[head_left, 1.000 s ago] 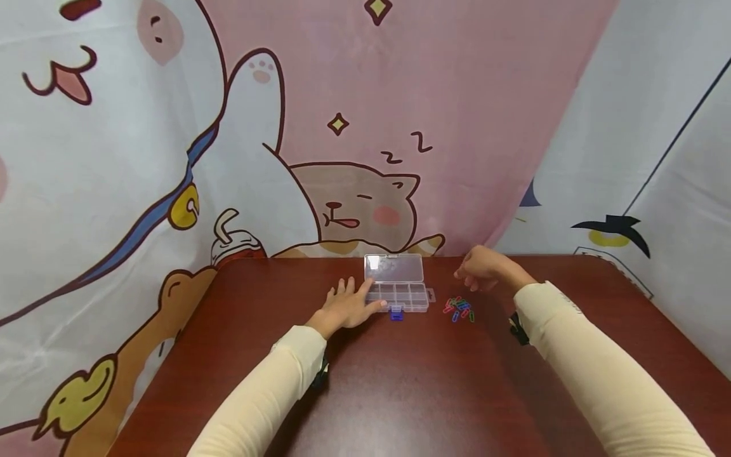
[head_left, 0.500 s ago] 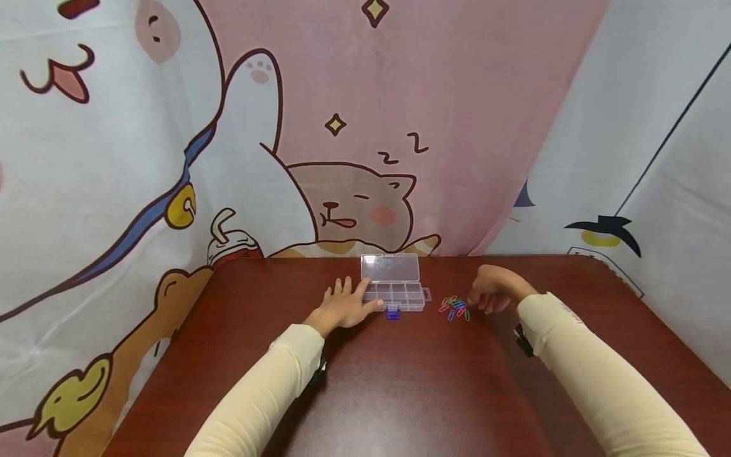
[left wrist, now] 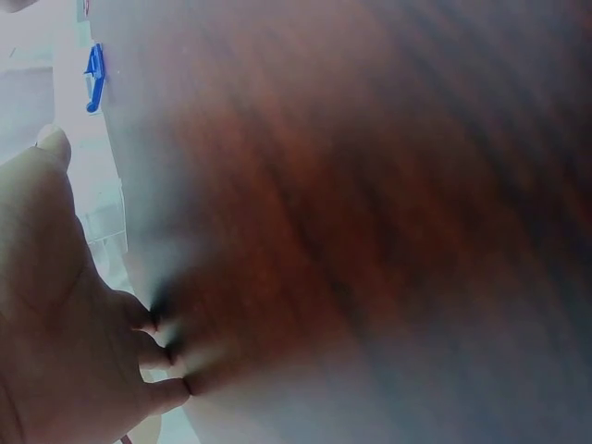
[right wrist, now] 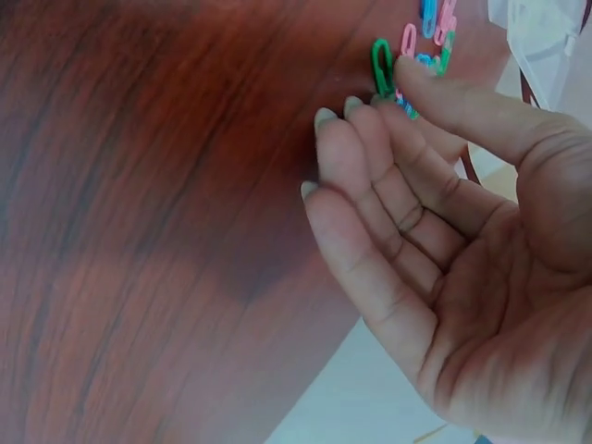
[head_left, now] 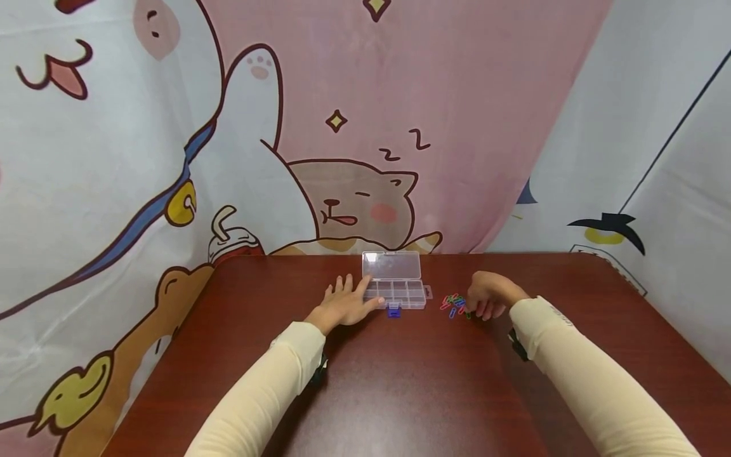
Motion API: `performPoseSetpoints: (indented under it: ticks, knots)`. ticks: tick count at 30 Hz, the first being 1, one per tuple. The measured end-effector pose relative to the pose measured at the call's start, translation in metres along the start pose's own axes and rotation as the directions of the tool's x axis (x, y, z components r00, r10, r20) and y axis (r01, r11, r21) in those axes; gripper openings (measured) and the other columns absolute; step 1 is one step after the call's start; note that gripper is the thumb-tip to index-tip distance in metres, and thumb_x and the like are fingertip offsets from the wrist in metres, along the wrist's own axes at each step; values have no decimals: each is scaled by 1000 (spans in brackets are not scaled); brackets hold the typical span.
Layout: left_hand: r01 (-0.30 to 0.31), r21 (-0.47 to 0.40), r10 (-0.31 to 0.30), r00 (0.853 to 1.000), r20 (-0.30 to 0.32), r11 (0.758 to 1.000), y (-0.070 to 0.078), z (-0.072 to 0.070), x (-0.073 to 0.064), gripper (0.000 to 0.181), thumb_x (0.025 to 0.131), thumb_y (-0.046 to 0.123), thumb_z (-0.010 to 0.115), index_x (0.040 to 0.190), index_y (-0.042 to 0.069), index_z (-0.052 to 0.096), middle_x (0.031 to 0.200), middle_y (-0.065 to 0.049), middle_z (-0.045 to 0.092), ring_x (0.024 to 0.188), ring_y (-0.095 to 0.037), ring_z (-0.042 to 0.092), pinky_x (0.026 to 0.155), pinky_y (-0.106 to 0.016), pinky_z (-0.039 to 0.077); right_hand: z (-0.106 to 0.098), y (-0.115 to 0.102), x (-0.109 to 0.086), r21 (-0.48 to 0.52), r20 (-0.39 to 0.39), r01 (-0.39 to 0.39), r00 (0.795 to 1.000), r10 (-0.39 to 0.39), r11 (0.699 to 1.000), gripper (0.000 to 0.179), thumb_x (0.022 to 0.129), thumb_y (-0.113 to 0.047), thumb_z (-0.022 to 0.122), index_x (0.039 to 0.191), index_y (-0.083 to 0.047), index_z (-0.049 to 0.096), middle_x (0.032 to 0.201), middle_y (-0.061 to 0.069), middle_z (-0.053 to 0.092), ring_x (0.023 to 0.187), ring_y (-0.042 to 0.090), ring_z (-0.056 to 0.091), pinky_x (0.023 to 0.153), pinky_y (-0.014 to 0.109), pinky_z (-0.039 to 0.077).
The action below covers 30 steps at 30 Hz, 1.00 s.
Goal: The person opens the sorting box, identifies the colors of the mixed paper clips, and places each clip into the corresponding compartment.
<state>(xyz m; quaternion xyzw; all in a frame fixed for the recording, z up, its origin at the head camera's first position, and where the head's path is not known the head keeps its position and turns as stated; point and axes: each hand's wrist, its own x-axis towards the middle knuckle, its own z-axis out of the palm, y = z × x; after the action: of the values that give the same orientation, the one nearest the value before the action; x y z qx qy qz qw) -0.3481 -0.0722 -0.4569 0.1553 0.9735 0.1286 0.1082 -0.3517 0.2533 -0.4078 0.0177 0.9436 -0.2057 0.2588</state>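
A clear plastic compartment box [head_left: 407, 293] with its lid raised lies near the table's far edge. My left hand [head_left: 344, 306] rests at its left side, fingers spread, thumb lying over the front rim; the box's blue latch [left wrist: 95, 78] shows beyond the thumb in the left wrist view. Right of the box lies a small pile of coloured paper clips [head_left: 453, 301]. My right hand [head_left: 487, 296] is at the pile's right edge. In the right wrist view, its thumb and forefinger pinch a green paper clip [right wrist: 381, 67], the other fingers curled below.
The brown wooden table [head_left: 394, 387] reaches back to a cartoon-printed cloth [head_left: 457, 127]. A clear hang tab [head_left: 428, 292] sticks out from the box's right end, towards the clips.
My right hand has come down and towards me to the clips' right edge, and its fingertips have met a green paper clip. The left hand stays at the box.
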Motion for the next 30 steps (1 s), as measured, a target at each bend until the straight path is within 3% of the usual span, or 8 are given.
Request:
performPoseSetpoints:
  ticks: [9, 17, 30]
  knots:
    - [17, 3, -17, 1000, 6, 1000, 2, 2, 2, 83, 91, 75, 27, 158, 30, 6, 162, -20, 7, 148, -41, 3, 117, -57, 5, 4, -9, 3, -101, -6, -64, 998, 63, 993, 16, 84, -14, 71, 79, 1, 70, 76, 11, 71, 66, 23, 68, 61, 39, 56]
    - [17, -3, -17, 1000, 11, 1000, 3, -1, 1, 82, 92, 74, 27, 158, 30, 6, 162, -20, 6, 148, -41, 3, 118, -57, 4, 3, -25, 3, -216, -29, -161, 987, 159, 963, 10, 82, -11, 68, 78, -3, 70, 75, 7, 71, 66, 20, 69, 54, 33, 52]
    - [23, -17, -23, 999, 34, 1000, 4, -3, -1, 84, 91, 76, 26, 158, 30, 4, 162, -20, 4, 148, -41, 1, 117, -57, 3, 4, -23, 6, -221, -16, -156, 988, 156, 963, 11, 81, -7, 62, 76, -3, 71, 75, 9, 71, 64, 20, 68, 51, 32, 50]
